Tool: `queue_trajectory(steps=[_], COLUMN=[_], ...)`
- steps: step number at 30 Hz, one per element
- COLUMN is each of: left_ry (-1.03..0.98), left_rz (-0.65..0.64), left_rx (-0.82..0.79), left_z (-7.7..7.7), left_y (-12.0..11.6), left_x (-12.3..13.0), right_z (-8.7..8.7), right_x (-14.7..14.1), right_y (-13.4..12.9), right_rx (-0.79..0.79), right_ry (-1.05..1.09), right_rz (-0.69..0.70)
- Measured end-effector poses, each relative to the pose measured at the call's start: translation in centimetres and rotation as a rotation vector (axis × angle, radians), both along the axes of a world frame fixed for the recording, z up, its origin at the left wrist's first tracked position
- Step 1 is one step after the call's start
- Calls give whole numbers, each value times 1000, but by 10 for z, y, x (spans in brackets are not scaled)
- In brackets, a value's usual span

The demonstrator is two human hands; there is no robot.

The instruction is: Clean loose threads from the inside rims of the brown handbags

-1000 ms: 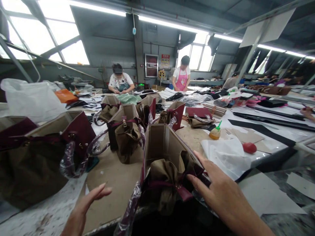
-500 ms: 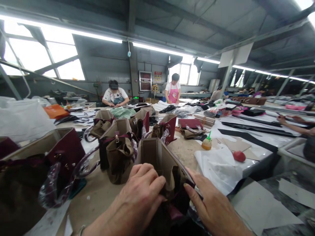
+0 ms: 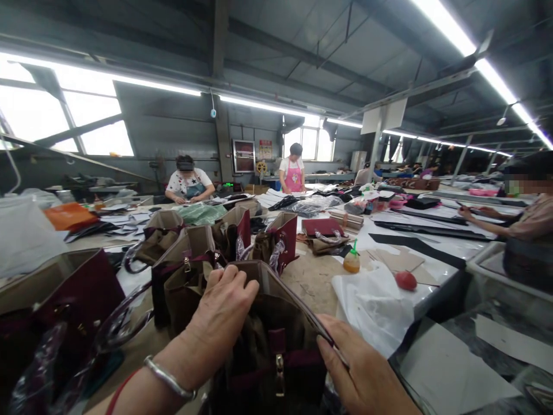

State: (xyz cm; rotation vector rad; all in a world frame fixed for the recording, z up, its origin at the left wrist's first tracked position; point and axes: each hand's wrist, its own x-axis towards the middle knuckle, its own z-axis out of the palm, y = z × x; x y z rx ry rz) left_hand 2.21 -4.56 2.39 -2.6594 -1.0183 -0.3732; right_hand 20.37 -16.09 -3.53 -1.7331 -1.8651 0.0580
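A dark brown handbag (image 3: 276,314) stands open-topped right in front of me, with a maroon tab and a metal clasp on its near side. My left hand (image 3: 228,305), a silver bangle on its wrist, curls its fingers over the bag's far left rim; its thumb is hidden. On the right, the rim is pinched between the thumb and fingers of my right hand (image 3: 360,357). Several similar bags stand close by, among them a brown bag with a clasp (image 3: 184,285) just left of my left hand.
A large maroon bag (image 3: 82,300) with plastic-wrapped handles stands at left. Right of the bags are a glue bottle (image 3: 352,260), a white plastic sheet (image 3: 374,302) and a red lump (image 3: 406,280). A co-worker (image 3: 533,225) is at far right; two others work across the table.
My left hand has moved from inside the bag up and left to its far rim. The bag's near side with the clasp now shows. The view has tilted upward and turned right.
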Motion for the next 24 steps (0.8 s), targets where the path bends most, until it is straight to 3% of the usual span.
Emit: queue_trajectory(steps=[4,8,12,16,19,24], left_ry=[-34,-58,-5,52,54,50], left_rz=[-130,-175,-205,-228,-233,-209], left_rx=[-187,-292,-294,-295,-288,-272], left_z=[-3,0,3,-3,-9,-9], left_y=[6,6,8,20,31,40], left_x=[1,4,9,15,18,22], right_z=[5,12,24,33,32,23], right_x=[-3,-8,-14,-18,-19,-12], right_y=[7,18,23,24,28,40], right_rx=[-49,-76,-111,-156,-194,-234], right_ry=[140,196,221,263,298,325], right_rz=[-47,-82,-15,73,110,23])
